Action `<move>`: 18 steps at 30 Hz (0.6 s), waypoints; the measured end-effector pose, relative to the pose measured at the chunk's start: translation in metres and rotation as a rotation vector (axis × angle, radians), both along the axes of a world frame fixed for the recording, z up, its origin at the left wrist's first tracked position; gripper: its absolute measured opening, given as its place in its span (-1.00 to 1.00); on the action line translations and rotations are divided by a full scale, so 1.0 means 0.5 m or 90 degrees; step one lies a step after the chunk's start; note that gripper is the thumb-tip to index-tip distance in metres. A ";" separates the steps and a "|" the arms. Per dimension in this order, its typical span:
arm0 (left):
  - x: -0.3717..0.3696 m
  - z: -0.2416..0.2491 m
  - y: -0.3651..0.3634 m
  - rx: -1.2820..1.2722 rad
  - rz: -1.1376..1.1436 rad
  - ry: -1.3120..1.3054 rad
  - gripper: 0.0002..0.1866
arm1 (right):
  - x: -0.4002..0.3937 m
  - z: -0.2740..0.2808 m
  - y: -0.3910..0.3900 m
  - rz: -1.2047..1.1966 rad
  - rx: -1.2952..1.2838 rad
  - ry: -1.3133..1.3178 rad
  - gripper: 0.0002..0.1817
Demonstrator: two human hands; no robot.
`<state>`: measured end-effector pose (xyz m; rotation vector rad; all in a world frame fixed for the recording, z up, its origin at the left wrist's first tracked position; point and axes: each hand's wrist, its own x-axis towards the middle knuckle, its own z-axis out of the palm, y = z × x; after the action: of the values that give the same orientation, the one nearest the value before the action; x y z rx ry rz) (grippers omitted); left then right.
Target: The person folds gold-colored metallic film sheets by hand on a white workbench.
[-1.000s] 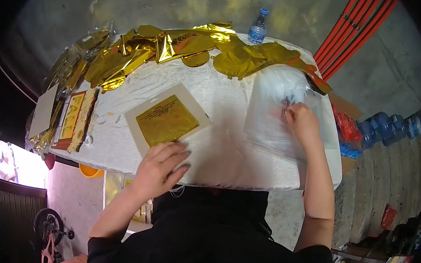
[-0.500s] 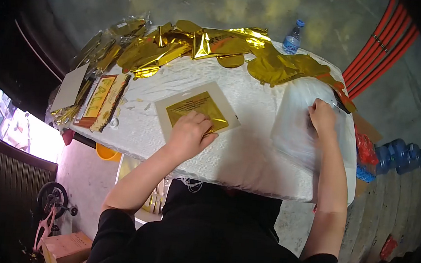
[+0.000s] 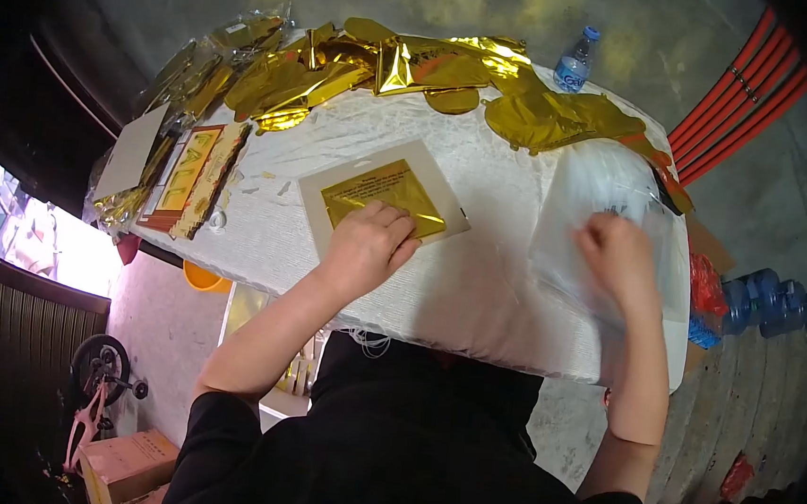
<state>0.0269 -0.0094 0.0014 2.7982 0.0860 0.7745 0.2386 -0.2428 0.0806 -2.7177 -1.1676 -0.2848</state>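
My left hand (image 3: 366,249) rests with curled fingers on a folded gold foil piece (image 3: 394,194) with printed text. Under the foil lies a grey-white card (image 3: 333,180), tilted on the white-covered table (image 3: 475,300). Whether the left fingers pinch the foil's lower edge is hidden. Over a stack of clear plastic bags (image 3: 567,227) at the right is my right hand (image 3: 617,255), its fingers closed together and slightly blurred. What it holds, if anything, cannot be made out.
Gold foil balloons (image 3: 565,123) stretch along the far edge, near a water bottle (image 3: 575,62). On the left are printed packs (image 3: 187,173), a pale card (image 3: 131,155) and wrapped foil items (image 3: 245,31). Large blue bottles (image 3: 769,300) stand beyond the right edge.
My right hand has moved down and slightly left over the bags, whose far part now shows more. My left hand stays on the foil. The view has shifted slightly.
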 end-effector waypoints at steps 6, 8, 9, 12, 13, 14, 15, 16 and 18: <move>-0.022 0.029 -0.024 0.053 -0.052 -0.037 -0.73 | -0.064 -0.063 0.037 0.150 -0.146 0.021 -0.79; -0.046 0.031 -0.044 0.018 -0.075 -0.006 -0.70 | -0.080 -0.046 0.042 0.188 -0.076 0.036 -0.79; -0.056 0.029 -0.054 -0.015 -0.098 0.022 -0.67 | -0.086 -0.050 0.052 0.187 -0.077 0.038 -0.79; -0.070 0.019 -0.071 0.005 -0.078 0.069 -0.60 | -0.102 -0.079 0.097 0.323 0.090 0.065 -0.80; -0.073 0.020 -0.077 0.006 -0.078 0.068 -0.60 | -0.108 -0.097 0.117 0.388 0.096 0.049 -0.82; -0.075 0.023 -0.083 0.020 -0.064 0.084 -0.57 | -0.116 -0.113 0.135 0.455 0.103 0.034 -0.84; -0.078 0.025 -0.088 0.033 -0.048 0.100 -0.55 | -0.125 -0.125 0.150 0.458 0.103 0.035 -0.84; -0.080 0.025 -0.091 0.032 -0.045 0.101 -0.55 | -0.133 -0.136 0.163 0.477 0.103 0.042 -0.86; -0.082 0.023 -0.095 0.027 -0.039 0.109 -0.54 | -0.144 -0.152 0.183 0.498 0.103 0.049 -0.88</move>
<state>-0.0142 -0.0571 0.0131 2.8880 0.0131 0.5273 0.1668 -0.1511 0.0045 -1.9184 -1.9459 -0.1463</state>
